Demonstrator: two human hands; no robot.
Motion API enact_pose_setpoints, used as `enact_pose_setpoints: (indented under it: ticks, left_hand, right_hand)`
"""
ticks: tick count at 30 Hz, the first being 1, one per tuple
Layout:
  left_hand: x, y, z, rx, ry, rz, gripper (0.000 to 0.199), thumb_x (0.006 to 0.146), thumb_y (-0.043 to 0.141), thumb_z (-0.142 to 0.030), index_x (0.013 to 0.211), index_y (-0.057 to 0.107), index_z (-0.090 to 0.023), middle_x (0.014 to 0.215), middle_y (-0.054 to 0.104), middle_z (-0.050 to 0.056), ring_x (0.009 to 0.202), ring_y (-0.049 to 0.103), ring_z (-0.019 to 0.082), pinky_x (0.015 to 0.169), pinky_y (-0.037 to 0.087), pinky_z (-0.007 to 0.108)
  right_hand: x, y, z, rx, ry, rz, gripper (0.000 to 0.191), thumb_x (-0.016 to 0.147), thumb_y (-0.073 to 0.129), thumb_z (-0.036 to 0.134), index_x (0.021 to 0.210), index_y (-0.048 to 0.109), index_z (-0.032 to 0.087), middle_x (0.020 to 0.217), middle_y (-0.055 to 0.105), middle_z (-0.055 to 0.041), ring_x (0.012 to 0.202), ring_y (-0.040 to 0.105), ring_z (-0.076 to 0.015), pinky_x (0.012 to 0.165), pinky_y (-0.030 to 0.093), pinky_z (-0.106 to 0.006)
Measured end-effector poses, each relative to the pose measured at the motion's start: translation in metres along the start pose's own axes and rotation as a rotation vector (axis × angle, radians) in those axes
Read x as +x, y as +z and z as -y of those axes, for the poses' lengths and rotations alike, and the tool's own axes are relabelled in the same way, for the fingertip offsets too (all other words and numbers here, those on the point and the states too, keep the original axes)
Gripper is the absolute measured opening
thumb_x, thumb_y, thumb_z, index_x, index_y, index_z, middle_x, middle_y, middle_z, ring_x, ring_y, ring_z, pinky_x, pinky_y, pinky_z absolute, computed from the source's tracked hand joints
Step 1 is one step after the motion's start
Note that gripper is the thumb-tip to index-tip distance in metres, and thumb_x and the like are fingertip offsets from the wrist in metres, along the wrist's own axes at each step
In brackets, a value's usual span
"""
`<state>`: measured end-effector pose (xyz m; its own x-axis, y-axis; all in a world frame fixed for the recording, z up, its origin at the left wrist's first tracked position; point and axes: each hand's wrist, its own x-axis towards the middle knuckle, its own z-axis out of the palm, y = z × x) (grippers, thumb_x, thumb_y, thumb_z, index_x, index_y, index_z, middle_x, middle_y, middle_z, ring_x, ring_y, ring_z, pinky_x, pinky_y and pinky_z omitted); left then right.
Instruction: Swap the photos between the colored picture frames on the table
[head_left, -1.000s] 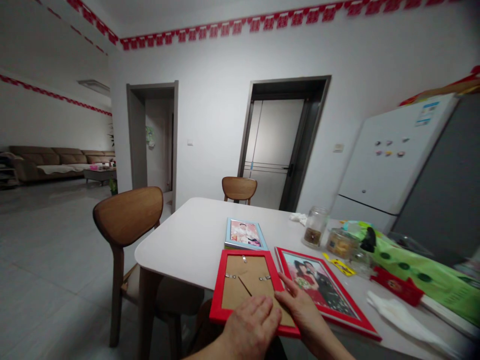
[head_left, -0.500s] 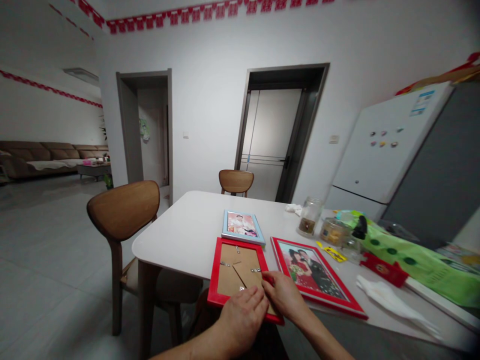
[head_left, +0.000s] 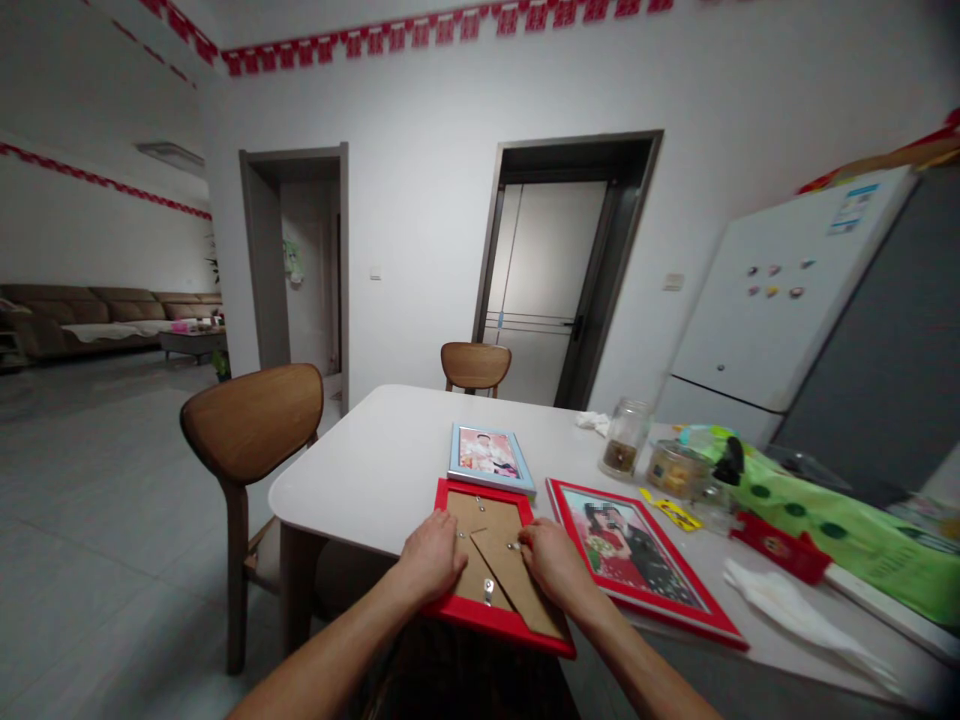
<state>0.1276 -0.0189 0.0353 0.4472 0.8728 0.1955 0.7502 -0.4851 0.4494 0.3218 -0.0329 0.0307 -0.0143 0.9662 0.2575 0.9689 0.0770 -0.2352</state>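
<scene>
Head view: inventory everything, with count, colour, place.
Table: one, white, centre
Turned-over frame: one, red, table's near edge
Couple-photo frame: one, red, table right
Portrait frame: one, pale blue, behind turned-over frame
Containers: several, clear, table right
Yellow item: one, yellow, table right
Red item: one, red, table right
Green package: one, green, table right
Tissues: two, white, table right
Chairs: two, brown, left and far
Fridge: one, white, right
Doorways: two, grey, back wall
Sofa: one, brown, far left
Coffee table: one, grey, before sofa
Trim: several strips, red, upper walls
Left grip: one, bare, turned-over frame's left edge
Right grip: one, bare, turned-over frame's right edge
</scene>
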Motion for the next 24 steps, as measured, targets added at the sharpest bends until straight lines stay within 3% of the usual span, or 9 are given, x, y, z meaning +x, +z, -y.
enact_pose_setpoints:
  ticks: [9, 15, 17, 20, 24]
  left_hand:
    - [-0.002, 0.007, 0.006, -0.055, -0.002, -0.018, 0.045, 0.071, 0.052, -0.024, 0.115, 0.045, -0.015, 0.124, 0.044, 0.008, 0.116, 0.036, 0.020, 0.098, 0.024, 0.028]
    - [-0.002, 0.009, 0.009, -0.071, 0.003, -0.049, 0.045, 0.070, 0.053, -0.024, 0.113, 0.045, -0.015, 0.122, 0.046, 0.008, 0.113, 0.039, 0.020, 0.096, 0.026, 0.027]
    - [-0.001, 0.011, 0.010, -0.077, 0.000, -0.061, 0.041, 0.071, 0.052, -0.024, 0.111, 0.047, -0.016, 0.119, 0.048, 0.007, 0.110, 0.041, 0.019, 0.095, 0.028, 0.027]
    - [-0.001, 0.013, 0.011, -0.086, -0.002, -0.075, 0.038, 0.071, 0.052, -0.024, 0.108, 0.048, -0.018, 0.115, 0.050, 0.006, 0.109, 0.042, 0.019, 0.093, 0.029, 0.027]
    - [-0.001, 0.014, 0.010, -0.097, -0.003, -0.096, 0.040, 0.069, 0.052, -0.022, 0.109, 0.048, -0.017, 0.114, 0.051, 0.005, 0.109, 0.042, 0.020, 0.094, 0.029, 0.027]
  right_hand:
    - [0.001, 0.003, 0.002, -0.047, 0.049, -0.042, 0.025, 0.074, 0.043, 0.019, 0.078, 0.067, 0.016, 0.081, 0.059, -0.0108, 0.079, 0.053, -0.0185, 0.071, 0.037, -0.027]
    - [-0.008, -0.002, 0.009, 0.055, 0.032, -0.075, 0.031, 0.075, 0.044, 0.029, 0.098, 0.063, 0.019, 0.094, 0.060, -0.0103, 0.089, 0.051, -0.0207, 0.079, 0.037, -0.031]
    - [-0.016, -0.006, 0.015, 0.163, -0.078, -0.022, 0.029, 0.073, 0.046, 0.029, 0.095, 0.064, 0.021, 0.101, 0.058, -0.0089, 0.096, 0.049, -0.0205, 0.085, 0.035, -0.031]
    - [-0.028, -0.012, 0.025, 0.311, -0.217, 0.157, 0.025, 0.066, 0.052, 0.023, 0.086, 0.067, 0.024, 0.110, 0.055, -0.0059, 0.103, 0.047, -0.0193, 0.090, 0.032, -0.031]
    - [-0.035, -0.014, 0.033, 0.413, -0.232, 0.263, 0.024, 0.064, 0.052, 0.020, 0.080, 0.068, 0.025, 0.116, 0.051, -0.0049, 0.108, 0.045, -0.0188, 0.093, 0.030, -0.033]
